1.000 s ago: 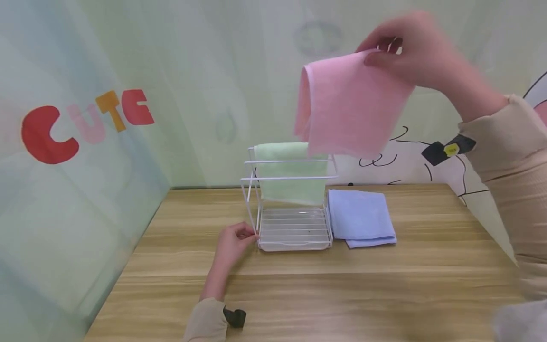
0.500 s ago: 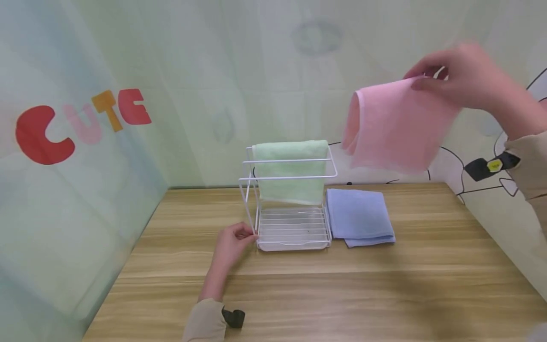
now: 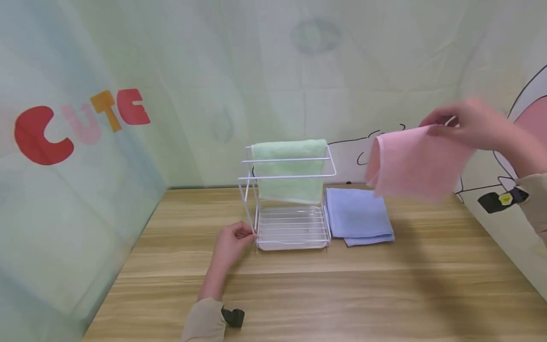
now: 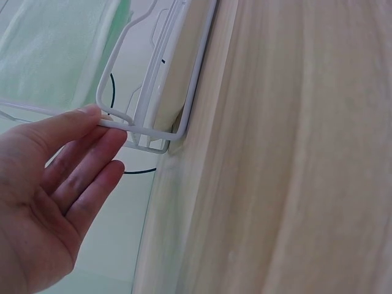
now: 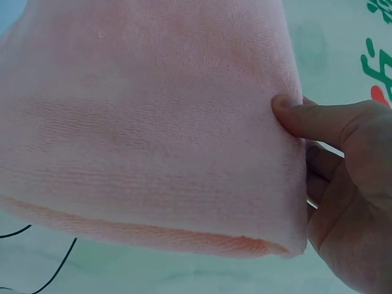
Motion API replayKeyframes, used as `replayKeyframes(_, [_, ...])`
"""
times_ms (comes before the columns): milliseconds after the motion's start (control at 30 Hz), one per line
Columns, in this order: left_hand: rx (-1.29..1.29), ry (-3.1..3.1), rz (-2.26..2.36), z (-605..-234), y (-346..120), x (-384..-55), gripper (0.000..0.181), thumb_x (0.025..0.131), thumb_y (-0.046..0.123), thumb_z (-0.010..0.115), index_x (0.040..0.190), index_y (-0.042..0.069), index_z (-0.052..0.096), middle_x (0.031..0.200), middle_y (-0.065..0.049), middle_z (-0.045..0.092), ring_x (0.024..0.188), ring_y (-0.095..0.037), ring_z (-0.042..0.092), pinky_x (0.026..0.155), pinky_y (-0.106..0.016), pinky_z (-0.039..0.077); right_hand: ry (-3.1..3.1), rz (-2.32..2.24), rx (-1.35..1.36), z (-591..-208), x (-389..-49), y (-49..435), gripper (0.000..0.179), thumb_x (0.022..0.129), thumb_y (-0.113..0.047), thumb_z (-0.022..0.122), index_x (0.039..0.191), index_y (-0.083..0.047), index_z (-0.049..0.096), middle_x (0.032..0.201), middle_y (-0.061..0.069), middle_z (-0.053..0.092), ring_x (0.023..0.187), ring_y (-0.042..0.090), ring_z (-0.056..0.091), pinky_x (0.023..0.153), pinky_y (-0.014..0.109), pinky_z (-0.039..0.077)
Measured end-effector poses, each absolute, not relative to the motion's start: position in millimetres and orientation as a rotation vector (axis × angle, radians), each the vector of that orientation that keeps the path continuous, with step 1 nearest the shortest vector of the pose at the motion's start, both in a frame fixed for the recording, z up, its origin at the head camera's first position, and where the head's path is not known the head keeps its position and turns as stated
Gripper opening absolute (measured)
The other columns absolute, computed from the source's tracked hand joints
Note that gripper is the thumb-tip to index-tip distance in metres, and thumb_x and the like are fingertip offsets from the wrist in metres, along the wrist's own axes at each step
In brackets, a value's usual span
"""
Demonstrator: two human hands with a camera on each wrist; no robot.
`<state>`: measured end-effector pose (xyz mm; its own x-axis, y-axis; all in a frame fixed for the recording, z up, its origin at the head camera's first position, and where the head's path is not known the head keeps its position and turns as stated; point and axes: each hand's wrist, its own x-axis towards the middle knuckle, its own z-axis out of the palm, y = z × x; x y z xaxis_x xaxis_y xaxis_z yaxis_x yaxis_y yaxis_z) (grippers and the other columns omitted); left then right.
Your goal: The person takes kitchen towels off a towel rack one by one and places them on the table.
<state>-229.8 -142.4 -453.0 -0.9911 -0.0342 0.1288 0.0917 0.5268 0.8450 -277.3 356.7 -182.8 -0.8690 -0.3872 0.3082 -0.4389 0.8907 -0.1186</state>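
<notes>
A folded pink towel (image 3: 420,164) hangs from my right hand (image 3: 474,126), which pinches its top fold between thumb and fingers. In the right wrist view the thumb lies on the near face of the pink towel (image 5: 153,122). My left hand (image 3: 231,244) pinches the lower front left corner of a white wire rack (image 3: 287,177). The left wrist view shows thumb and index finger on the white wire of the rack (image 4: 144,130). Over the rack's rear bar drapes a light green towel (image 3: 290,185). Beside the rack on the right lies a folded blue towel (image 3: 359,213).
A clear tray (image 3: 295,228) sits in the rack's base. The wooden table (image 3: 316,299) runs back to a printed curtain (image 3: 213,95). Red, pink and orange letters (image 3: 81,116) mark the left side.
My right hand has carried the pink towel right and then down, away from over the rack to the right of it. The left hand keeps its hold on the rack.
</notes>
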Motion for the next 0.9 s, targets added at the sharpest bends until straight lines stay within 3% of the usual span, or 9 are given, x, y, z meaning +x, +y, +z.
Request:
replayKeyframes(433, [-0.07, -2.636, -1.464, -452, -142, -231, 0.009, 0.08, 0.007, 0.079, 0.085, 0.006, 0.072, 0.086, -0.009, 0.076, 0.074, -0.011, 0.068, 0.072, -0.025, 0.058, -2.878, 0.297, 0.629, -225, -268, 388, 0.013, 0.088, -0.007, 0.071, 0.097, -0.016, 0.075, 0.089, -0.005, 0.074, 0.079, -0.013, 0.056, 0.069, 0.002, 0.04])
replayKeyframes(700, [-0.057, -2.645, -1.477, -452, -143, -230, 0.009, 0.081, 0.007, 0.078, 0.085, 0.006, 0.071, 0.087, -0.009, 0.076, 0.074, -0.011, 0.068, 0.073, -0.025, 0.059, -2.983, 0.263, 0.674, -252, -256, 402, 0.013, 0.087, -0.006, 0.072, 0.095, -0.015, 0.074, 0.089, -0.003, 0.073, 0.074, -0.008, 0.059, 0.065, 0.015, 0.052])
replayKeyframes(900, [-0.064, -2.643, -1.457, -452, -147, -229, 0.009, 0.081, 0.007, 0.078, 0.085, 0.006, 0.071, 0.088, -0.01, 0.076, 0.075, -0.012, 0.068, 0.072, -0.024, 0.058, -3.151, 0.308, 0.673, -260, -245, 418, 0.009, 0.09, -0.009, 0.069, 0.098, -0.013, 0.072, 0.09, -0.009, 0.072, 0.078, -0.01, 0.056, 0.066, 0.017, 0.051])
